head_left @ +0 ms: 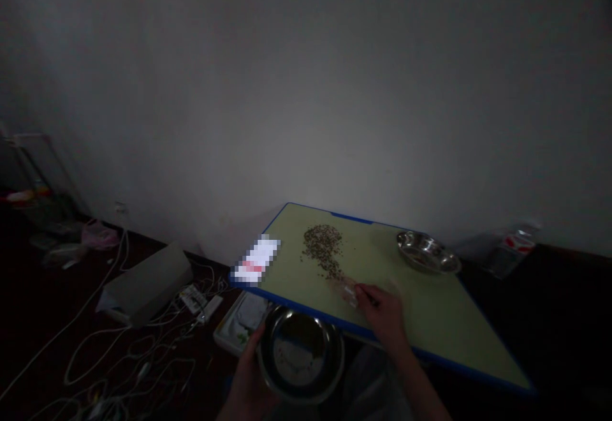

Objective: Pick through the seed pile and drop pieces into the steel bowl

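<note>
My left hand (251,376) grips the left rim of a steel bowl (301,360), held just below the near edge of a green board with a blue border (430,319). My right hand (382,312) rests on the board near that edge, fingers curled together at the lower end of a pile of small dark grains (324,245). A small pale object lies at its fingertips; I cannot make out what it is. The room is very dim.
A second steel bowl (427,252) sits at the board's far right corner. A white blurred card (255,260) lies on the left corner. White cables (119,357), a grey box (148,280) and a power strip cover the floor at left. A plastic bag (511,249) lies right.
</note>
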### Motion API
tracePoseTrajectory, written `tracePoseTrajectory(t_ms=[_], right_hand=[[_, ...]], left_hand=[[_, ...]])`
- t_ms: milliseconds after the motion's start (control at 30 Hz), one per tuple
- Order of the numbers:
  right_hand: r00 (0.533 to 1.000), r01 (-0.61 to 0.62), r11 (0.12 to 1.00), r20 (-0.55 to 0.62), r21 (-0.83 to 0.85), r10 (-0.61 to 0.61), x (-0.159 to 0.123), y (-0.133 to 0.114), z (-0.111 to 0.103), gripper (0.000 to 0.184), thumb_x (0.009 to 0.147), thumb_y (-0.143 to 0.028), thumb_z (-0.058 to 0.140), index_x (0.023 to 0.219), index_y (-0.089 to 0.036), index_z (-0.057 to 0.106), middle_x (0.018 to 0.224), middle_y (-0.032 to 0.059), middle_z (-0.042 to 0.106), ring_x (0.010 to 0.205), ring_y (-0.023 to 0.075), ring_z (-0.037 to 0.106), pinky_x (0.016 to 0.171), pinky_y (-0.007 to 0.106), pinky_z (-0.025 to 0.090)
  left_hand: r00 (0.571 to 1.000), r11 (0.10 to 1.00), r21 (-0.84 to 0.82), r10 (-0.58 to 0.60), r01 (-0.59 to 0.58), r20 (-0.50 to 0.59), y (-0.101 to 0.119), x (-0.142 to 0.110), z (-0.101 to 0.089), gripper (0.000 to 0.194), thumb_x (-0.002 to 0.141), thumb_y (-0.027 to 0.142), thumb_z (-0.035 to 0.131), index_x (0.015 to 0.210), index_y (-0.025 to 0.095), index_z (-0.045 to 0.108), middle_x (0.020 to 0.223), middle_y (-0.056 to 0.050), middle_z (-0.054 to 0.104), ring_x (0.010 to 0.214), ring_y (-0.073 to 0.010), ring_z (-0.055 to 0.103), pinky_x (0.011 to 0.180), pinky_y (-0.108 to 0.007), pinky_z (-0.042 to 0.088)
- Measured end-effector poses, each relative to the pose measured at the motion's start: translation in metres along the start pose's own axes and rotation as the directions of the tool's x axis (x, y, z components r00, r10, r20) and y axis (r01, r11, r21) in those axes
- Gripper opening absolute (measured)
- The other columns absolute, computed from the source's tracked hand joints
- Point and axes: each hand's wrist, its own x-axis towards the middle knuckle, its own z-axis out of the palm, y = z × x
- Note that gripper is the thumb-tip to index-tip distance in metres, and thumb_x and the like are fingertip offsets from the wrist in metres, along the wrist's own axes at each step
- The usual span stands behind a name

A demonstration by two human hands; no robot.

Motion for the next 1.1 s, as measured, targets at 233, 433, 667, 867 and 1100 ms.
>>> tracePoseTrajectory(t_ms=[233,433,667,867,1100], right_hand=[[0.849,0.497,0.791,0.012,-0.356,-0.528,-0.028,-0.059,0.049,0.025,0.084,-0.010,0.049,0.096,-0.019,0.070,0.080,0.0067,0.069,0.073,0.0177,0.062,0.066,0.027,0.047],[0.796,0.542,0.675,0.047,-0.500,-0.604,-0.040,-0.059,0.055,0.034,0.077,-0.003,0.051,0.103,-0.017,0.066,0.085,0.0081,0.067,0.075,0.0193,0.059,0.063,0.029,0.046],[0.805,0.519,0.652,0.060,-0.553,-0.590,-0.033,-0.031,0.035,0.040,0.075,0.002,0.048,0.108,-0.017,0.063,0.087,0.0077,0.065,0.079,0.0196,0.057,0.066,0.030,0.047],[0.811,0.509,0.624,0.087,-0.593,-0.579,-0.034,-0.020,0.020,0.044,0.077,0.002,0.046,0.113,-0.017,0.059,0.089,0.0069,0.065,0.078,0.0191,0.057,0.064,0.030,0.048],[0.804,0.504,0.599,0.085,-0.623,-0.589,-0.036,-0.017,0.016,0.038,0.077,0.002,0.046,0.106,-0.015,0.063,0.089,0.0080,0.066,0.080,0.0198,0.059,0.065,0.030,0.048]], left_hand=[[0.998,1.000,-0.025,0.009,-0.010,-0.067,0.001,0.002,-0.005,0.020,0.075,0.034,0.062,0.080,0.018,0.073,0.078,-0.006,0.078,0.107,-0.0273,0.063,0.102,-0.043,0.037],[1.000,0.999,-0.050,-0.007,0.006,-0.022,0.002,0.001,-0.005,0.022,0.071,0.038,0.065,0.080,0.020,0.073,0.084,-0.007,0.078,0.111,-0.0299,0.060,0.103,-0.046,0.036],[0.997,1.000,0.015,0.009,-0.008,-0.073,0.000,0.003,-0.009,0.016,0.070,0.032,0.066,0.078,0.020,0.072,0.072,-0.005,0.077,0.104,-0.0297,0.064,0.099,-0.047,0.040],[0.992,0.999,0.020,0.040,-0.038,-0.118,0.000,0.011,-0.023,0.020,0.074,0.033,0.063,0.079,0.016,0.072,0.073,-0.005,0.077,0.091,-0.0267,0.069,0.096,-0.043,0.042],[0.997,0.999,-0.009,0.044,-0.045,-0.067,-0.001,0.007,-0.015,0.019,0.074,0.033,0.063,0.076,0.017,0.073,0.071,-0.004,0.077,0.088,-0.0255,0.069,0.093,-0.041,0.045]])
